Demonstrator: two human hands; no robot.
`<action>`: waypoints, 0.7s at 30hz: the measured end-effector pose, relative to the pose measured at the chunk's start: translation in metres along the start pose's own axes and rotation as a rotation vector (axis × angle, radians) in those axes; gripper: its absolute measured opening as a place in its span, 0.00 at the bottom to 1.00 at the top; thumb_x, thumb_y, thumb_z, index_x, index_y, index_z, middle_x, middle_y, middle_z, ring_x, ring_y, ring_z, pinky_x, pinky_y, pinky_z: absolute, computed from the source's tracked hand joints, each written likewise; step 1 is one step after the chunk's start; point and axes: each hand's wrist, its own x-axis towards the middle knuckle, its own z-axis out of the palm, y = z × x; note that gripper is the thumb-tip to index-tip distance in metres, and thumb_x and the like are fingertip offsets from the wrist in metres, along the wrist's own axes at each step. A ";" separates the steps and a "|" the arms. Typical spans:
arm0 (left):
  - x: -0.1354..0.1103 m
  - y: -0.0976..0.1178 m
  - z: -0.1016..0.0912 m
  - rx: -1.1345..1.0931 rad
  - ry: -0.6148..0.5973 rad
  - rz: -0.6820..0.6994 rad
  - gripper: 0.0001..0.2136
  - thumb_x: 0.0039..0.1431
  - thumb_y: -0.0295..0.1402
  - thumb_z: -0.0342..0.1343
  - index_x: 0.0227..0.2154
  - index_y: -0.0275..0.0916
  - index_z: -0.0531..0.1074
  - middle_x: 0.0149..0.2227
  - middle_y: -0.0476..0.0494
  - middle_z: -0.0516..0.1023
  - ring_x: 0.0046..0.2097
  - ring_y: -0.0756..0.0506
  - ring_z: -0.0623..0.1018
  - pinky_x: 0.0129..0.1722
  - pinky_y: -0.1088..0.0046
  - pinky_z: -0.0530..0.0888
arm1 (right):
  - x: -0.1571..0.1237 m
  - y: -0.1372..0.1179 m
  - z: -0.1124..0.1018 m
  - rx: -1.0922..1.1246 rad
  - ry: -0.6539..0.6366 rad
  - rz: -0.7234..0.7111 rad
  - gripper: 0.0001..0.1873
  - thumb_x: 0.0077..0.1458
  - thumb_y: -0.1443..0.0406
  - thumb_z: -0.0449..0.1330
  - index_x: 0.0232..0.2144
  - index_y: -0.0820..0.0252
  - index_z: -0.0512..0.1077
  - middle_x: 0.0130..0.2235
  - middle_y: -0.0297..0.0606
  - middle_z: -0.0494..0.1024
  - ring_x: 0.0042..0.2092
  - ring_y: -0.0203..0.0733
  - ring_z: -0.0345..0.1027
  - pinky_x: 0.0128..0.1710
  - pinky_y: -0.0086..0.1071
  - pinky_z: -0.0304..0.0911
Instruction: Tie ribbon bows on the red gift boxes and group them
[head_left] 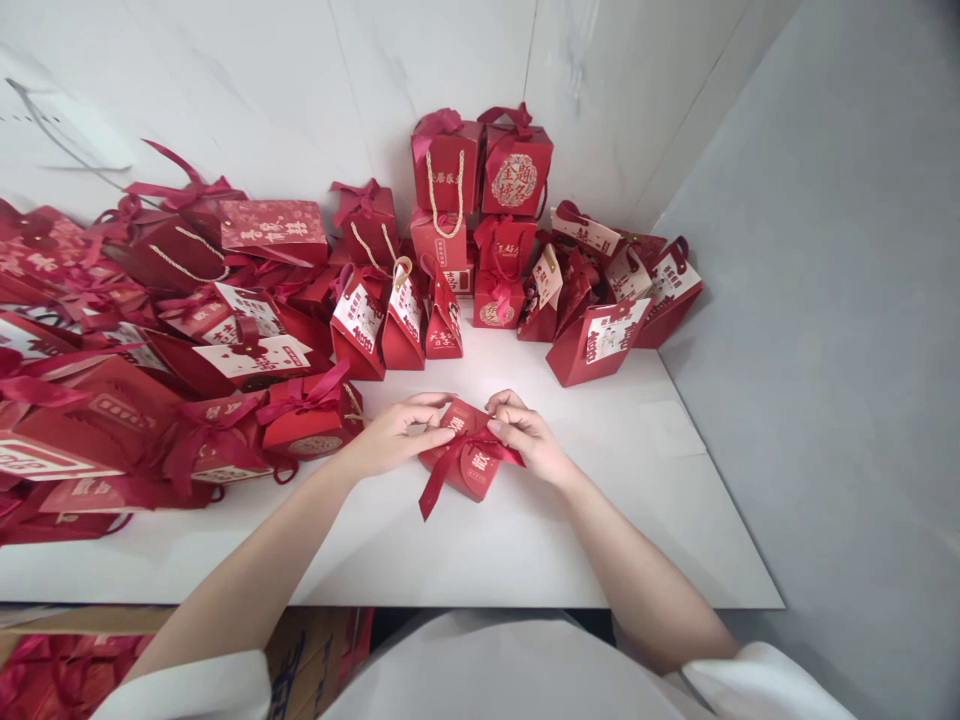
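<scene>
A small red gift box (475,478) with gold Chinese characters lies on the white table in front of me. A dark red ribbon (444,472) is tied across its top, with one tail hanging to the front left and another end reaching right. My left hand (401,432) grips the box's left side, its thumb by the ribbon's knot and its fingers at the far edge. On the other side, my right hand (529,437) pinches the ribbon near the knot between thumb and fingers. The exact contact under the fingertips is partly hidden.
Many red gift boxes (259,355) with ribbons crowd the table's left. Stacked boxes (448,185) stand against the tiled wall, and bags with white tags (600,340) sit at back right. A grey wall borders the right. Below the table's front edge, a cardboard box (304,660) stands beside more red boxes (67,670).
</scene>
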 end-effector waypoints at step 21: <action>0.001 0.004 0.006 0.034 0.183 0.048 0.17 0.58 0.46 0.59 0.23 0.39 0.67 0.58 0.40 0.72 0.60 0.37 0.71 0.64 0.54 0.60 | 0.004 -0.002 0.000 0.097 -0.014 -0.050 0.21 0.60 0.58 0.61 0.18 0.57 0.65 0.46 0.39 0.68 0.51 0.45 0.64 0.53 0.39 0.56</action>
